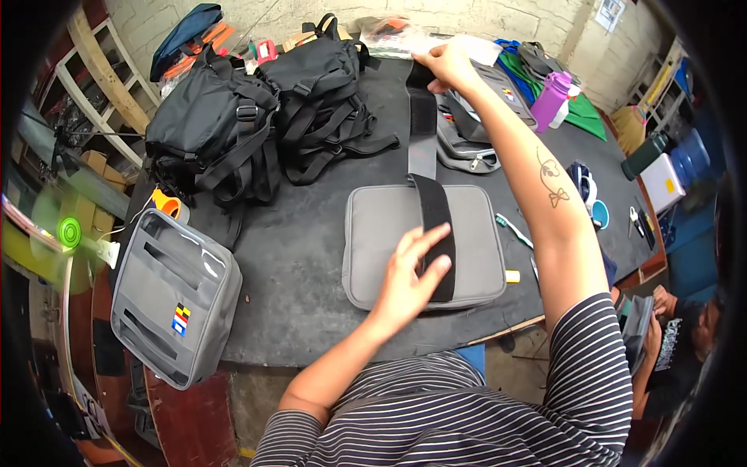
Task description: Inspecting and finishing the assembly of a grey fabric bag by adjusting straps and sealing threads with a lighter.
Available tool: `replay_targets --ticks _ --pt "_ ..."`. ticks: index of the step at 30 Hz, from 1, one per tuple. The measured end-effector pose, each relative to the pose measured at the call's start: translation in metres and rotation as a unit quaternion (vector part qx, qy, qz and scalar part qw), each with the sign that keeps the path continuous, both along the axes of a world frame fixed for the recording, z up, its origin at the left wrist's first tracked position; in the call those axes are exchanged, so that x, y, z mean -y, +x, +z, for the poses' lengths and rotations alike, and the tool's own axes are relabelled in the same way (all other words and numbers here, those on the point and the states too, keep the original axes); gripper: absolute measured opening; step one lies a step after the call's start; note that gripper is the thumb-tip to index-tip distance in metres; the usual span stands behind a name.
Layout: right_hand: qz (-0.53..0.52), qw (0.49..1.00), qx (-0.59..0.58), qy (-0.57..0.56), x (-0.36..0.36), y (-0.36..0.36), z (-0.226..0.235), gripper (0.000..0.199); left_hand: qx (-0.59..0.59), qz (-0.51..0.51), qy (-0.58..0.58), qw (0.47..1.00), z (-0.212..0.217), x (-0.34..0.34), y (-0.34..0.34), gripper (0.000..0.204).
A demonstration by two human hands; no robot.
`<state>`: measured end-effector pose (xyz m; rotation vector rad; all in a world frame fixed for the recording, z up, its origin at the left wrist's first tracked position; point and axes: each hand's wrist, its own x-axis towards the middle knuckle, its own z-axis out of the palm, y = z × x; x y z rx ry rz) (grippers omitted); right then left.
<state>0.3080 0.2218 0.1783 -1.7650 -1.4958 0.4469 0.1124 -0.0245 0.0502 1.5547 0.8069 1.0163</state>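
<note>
A grey zippered case point(381, 233) lies flat on the table in front of me. Across it runs a black hook-and-loop strap point(437, 210), whose far length stretches beyond the case's far edge. My left hand point(411, 279) is over the case with its fingers spread, the fingertips at the strap; whether they press on it I cannot tell. Farther off, my right hand point(450, 65) pinches the strap's far end. Beneath my right forearm, another grey case point(465, 152) with zippers is partly covered.
Black strapped bags point(210, 117) are heaped at the far left. A clear-fronted grey case point(175, 296) leans over the table's left edge. To the right are a toothbrush point(513, 229), a purple bottle point(552, 101) and a blue cup point(599, 214). Another person point(673, 350) sits at lower right.
</note>
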Motion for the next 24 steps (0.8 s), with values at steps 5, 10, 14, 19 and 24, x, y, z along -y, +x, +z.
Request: replay_targets --ticks 5,10,14,19,24 --pt "0.027 0.983 -0.179 -0.001 -0.002 0.028 -0.026 0.027 0.050 -0.010 0.220 0.974 0.009 -0.010 0.004 0.058" --pt "0.072 0.912 -0.200 -0.350 0.003 0.047 -0.043 0.016 -0.024 0.048 -0.046 0.998 -0.033 -0.029 0.005 0.051" --pt "-0.010 0.935 -0.085 -0.344 0.013 0.053 -0.022 0.019 -0.124 -0.023 -0.016 0.992 -0.025 -0.044 -0.003 0.050" --pt "0.090 0.930 -0.338 -0.114 0.017 0.055 0.008 0.020 -0.167 0.171 0.258 0.936 0.000 -0.091 0.003 0.045" --pt "0.191 0.826 -0.523 -0.088 0.028 0.039 -0.002 0.018 -0.130 0.184 0.202 0.953 0.001 -0.176 0.025 0.057"
